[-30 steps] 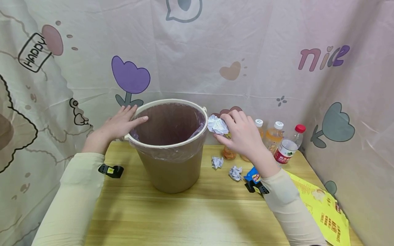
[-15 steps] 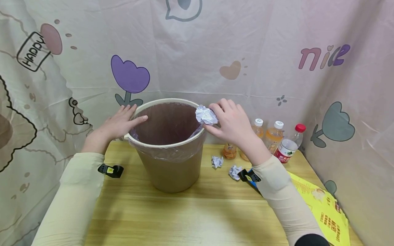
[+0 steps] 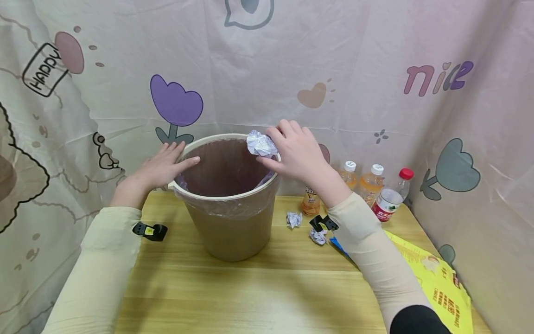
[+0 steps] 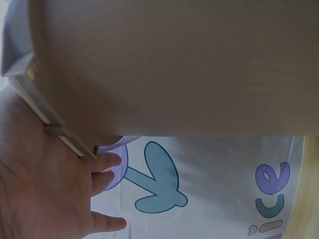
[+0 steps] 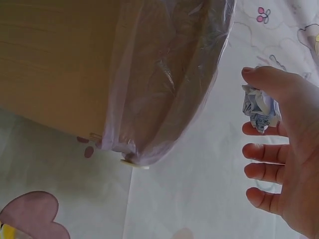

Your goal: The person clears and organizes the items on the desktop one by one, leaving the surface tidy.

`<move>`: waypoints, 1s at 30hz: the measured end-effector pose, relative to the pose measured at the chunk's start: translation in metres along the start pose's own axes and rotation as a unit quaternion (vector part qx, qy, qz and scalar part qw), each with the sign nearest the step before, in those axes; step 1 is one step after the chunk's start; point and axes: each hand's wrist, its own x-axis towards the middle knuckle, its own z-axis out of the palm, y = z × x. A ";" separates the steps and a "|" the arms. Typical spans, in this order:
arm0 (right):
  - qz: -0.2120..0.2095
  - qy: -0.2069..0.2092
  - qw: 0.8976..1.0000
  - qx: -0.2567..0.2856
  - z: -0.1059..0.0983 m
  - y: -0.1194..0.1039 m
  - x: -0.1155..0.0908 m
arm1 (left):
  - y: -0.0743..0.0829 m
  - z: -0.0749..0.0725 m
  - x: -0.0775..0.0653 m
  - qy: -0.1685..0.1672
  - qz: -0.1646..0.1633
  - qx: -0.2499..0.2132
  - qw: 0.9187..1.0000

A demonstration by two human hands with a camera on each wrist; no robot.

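Observation:
A brown trash bin [image 3: 233,232] lined with a clear plastic bag [image 5: 164,74] stands on the wooden table. My left hand [image 3: 160,169] rests on the left side of its rim, fingers straight; the left wrist view shows the palm [image 4: 45,174] against the rim. Over the right part of the bin's mouth, my right hand [image 3: 298,153] pinches a crumpled paper ball [image 3: 261,144] between thumb and fingers. That paper ball [image 5: 260,107] appears in the right wrist view too, partly covered by the fingers. Two more crumpled papers, one nearer the bin [image 3: 294,220] and one under the right wrist [image 3: 319,236], lie on the table.
Right of the bin stand several bottles, among them an orange drink bottle [image 3: 371,183] and a red-capped bottle [image 3: 392,195]. A yellow packet [image 3: 438,283] lies at the table's right edge, and a blue wrapper [image 3: 340,246] is mostly behind the right sleeve. A printed curtain [image 3: 258,69] hangs behind.
My right hand has moved left and slightly up with the paper ball, from beside the bin's right rim to over its mouth. The left hand has stayed on the rim.

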 end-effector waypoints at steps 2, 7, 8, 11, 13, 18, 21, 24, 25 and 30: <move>0.000 -0.010 1.000 -0.005 0.000 -0.002 0.005 | 0.000 0.000 0.000 -0.001 0.000 0.001 1.000; -0.001 -0.028 1.000 -0.011 0.002 -0.005 0.017 | 0.000 0.001 0.001 0.001 0.002 -0.001 1.000; -0.002 -0.031 0.999 -0.011 0.002 -0.006 0.019 | 0.000 0.001 0.002 0.001 0.002 -0.002 1.000; -0.002 -0.035 0.999 -0.010 0.004 -0.007 0.024 | -0.001 0.002 0.002 0.001 0.004 -0.003 1.000; -0.005 -0.036 0.999 -0.010 0.004 -0.009 0.028 | -0.001 0.002 0.002 0.001 0.005 -0.004 1.000; -0.008 -0.044 0.999 -0.016 0.005 -0.014 0.036 | -0.002 0.002 0.002 0.003 0.006 -0.006 1.000; -0.011 -0.050 0.998 -0.024 0.005 -0.017 0.041 | -0.002 0.002 0.002 0.005 0.006 -0.008 1.000; -0.014 -0.055 0.998 -0.029 0.007 -0.020 0.046 | -0.002 0.001 0.001 0.004 0.006 -0.008 1.000; -0.014 -0.057 0.998 -0.030 0.008 -0.021 0.048 | -0.002 0.001 0.001 0.005 0.007 -0.008 1.000; -0.015 -0.077 0.996 -0.037 0.015 -0.024 0.055 | -0.002 0.002 0.001 0.007 0.008 -0.006 1.000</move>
